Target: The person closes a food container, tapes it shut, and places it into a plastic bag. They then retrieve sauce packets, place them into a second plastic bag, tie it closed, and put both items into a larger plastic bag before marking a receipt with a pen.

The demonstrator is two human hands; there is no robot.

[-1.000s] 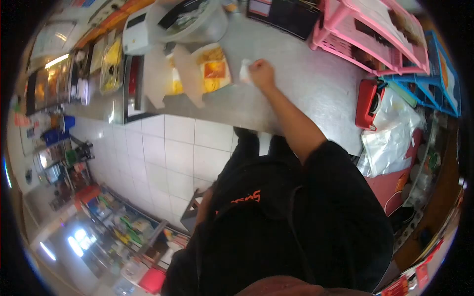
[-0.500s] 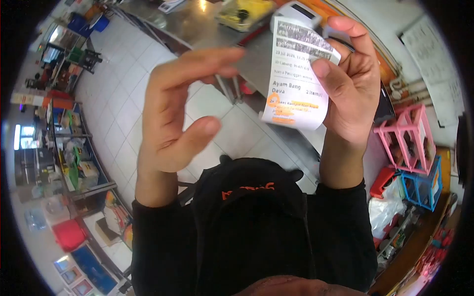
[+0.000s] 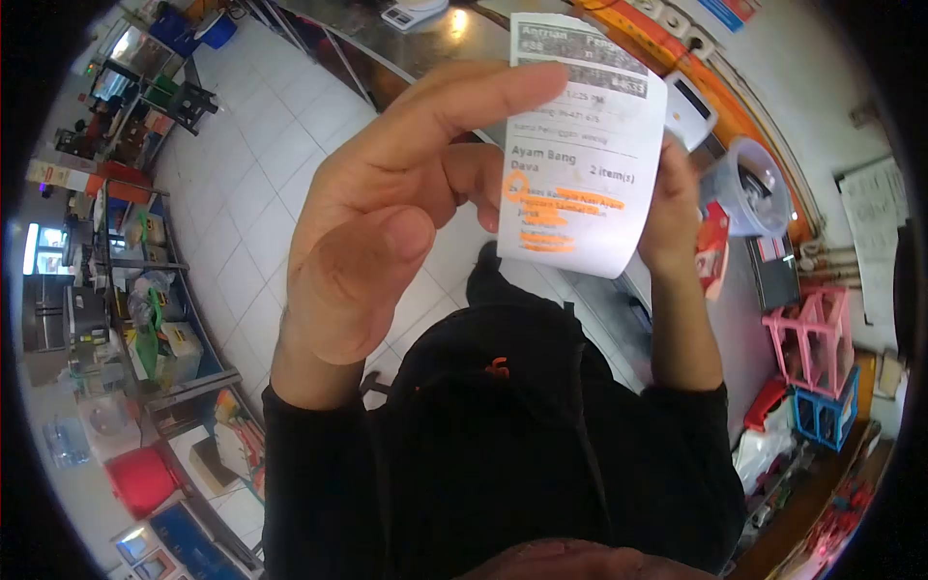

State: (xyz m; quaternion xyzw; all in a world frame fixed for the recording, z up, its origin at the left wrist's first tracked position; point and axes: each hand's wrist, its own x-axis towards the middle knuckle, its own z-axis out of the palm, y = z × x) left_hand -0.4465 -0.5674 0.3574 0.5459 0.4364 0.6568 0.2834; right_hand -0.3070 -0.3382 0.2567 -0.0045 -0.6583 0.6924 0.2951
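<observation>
A white printed receipt (image 3: 580, 145) with orange highlighter marks and a curled lower edge faces the camera at the upper middle. My left hand (image 3: 387, 193) is at its left side, index finger stretched over the upper left of the print, thumb apart from the fingers. Behind the receipt's right edge is my right hand (image 3: 672, 208), holding the paper; most of its fingers are hidden by the sheet.
A steel counter (image 3: 358, 43) with a white scale (image 3: 411, 12) runs across the top. At the right are a clear plastic tub (image 3: 749, 188), a pink rack (image 3: 812, 338) and a blue crate (image 3: 826, 411). Shelves (image 3: 159, 300) line the left.
The receipt now faces the camera more squarely, with my right hand moved behind its right edge. My left hand has moved right, its index finger now over the paper. The view has shifted.
</observation>
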